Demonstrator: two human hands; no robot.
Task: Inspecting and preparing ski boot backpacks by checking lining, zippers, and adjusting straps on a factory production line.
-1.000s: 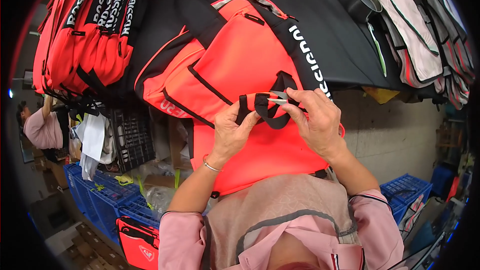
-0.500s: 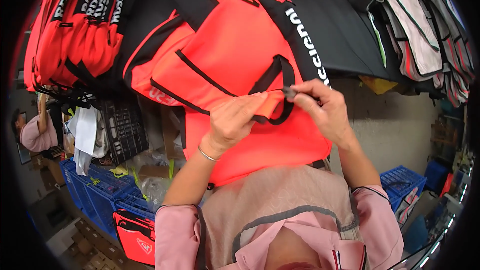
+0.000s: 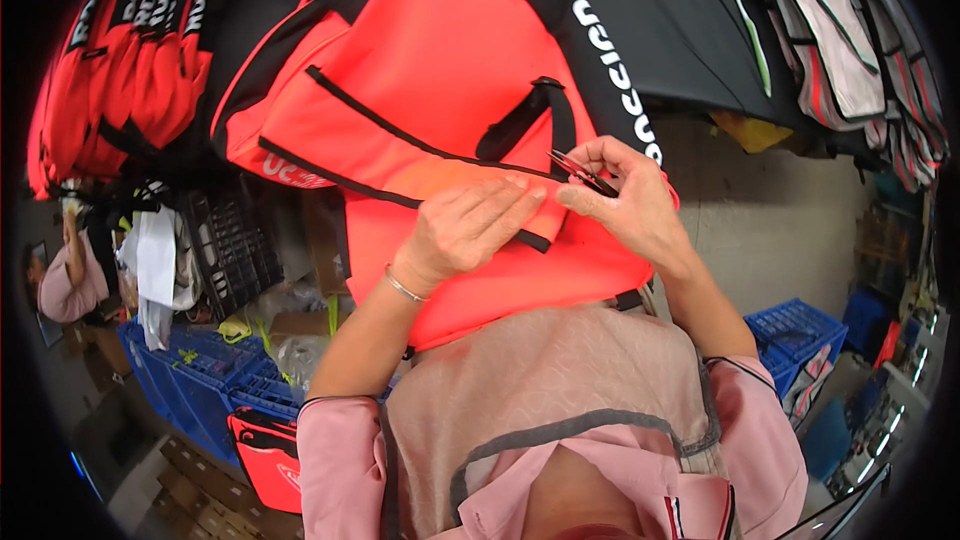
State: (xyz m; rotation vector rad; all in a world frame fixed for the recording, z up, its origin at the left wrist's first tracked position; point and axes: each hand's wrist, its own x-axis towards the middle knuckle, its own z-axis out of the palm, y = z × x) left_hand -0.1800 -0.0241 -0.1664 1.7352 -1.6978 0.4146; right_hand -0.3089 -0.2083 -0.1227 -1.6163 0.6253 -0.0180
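A bright red backpack [image 3: 450, 50] with black trim lies in front of me. Across it runs a red fabric flap [image 3: 350, 130] edged with black binding. On this flap rests my left hand [image 3: 465, 225], its fingers held together at the cloth and its thumb not clearly visible; it seems to grip the flap near its right end. Between the thumb and fingers of my right hand [image 3: 630, 190] is a pair of small dark thread snips [image 3: 585, 175], blades pointing up-left, just above the flap's end. A black webbing strap [image 3: 563, 120] loops beside them.
Several similar red bags [image 3: 150, 90] stand at the far left. Grey and pink fabric pieces [image 3: 820, 40] hang over the right side of the black-covered table [image 3: 680, 40]. Blue crates [image 3: 190, 370] stand low on the left, another blue crate [image 3: 795, 330] on the right. Another person [image 3: 75, 275] is at the left.
The backpack has shifted a little up and left in view. The flap lies flatter, and the snips have come away from its end, their blades now pointing up-left.
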